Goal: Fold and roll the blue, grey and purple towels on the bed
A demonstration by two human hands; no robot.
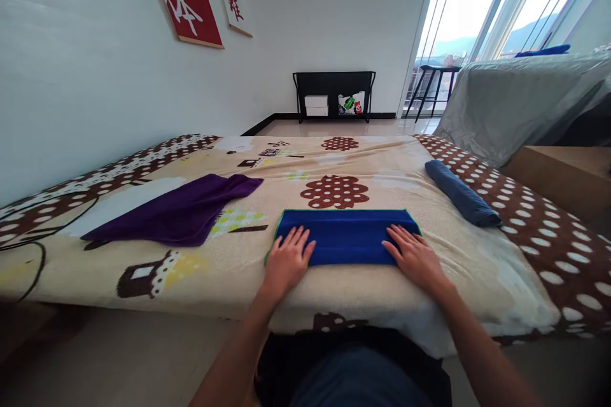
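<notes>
A blue towel with green edging (pixel 351 236) lies folded into a wide strip near the bed's front edge. My left hand (pixel 289 257) rests flat on its left end, fingers spread. On the right end lies my right hand (pixel 414 255), palm down with the fingers apart. A purple towel (pixel 174 211) is spread unevenly to the left, one corner pointing right. Off to the right is a rolled grey-blue towel (pixel 461 194), touched by neither hand.
The patterned blanket (pixel 382 168) covers the bed. A black rack (pixel 334 84) stands by the far wall. At the right are a cardboard box (pixel 563 175), a plastic-covered piece of furniture (pixel 506 92) and a dark stool (pixel 436 70).
</notes>
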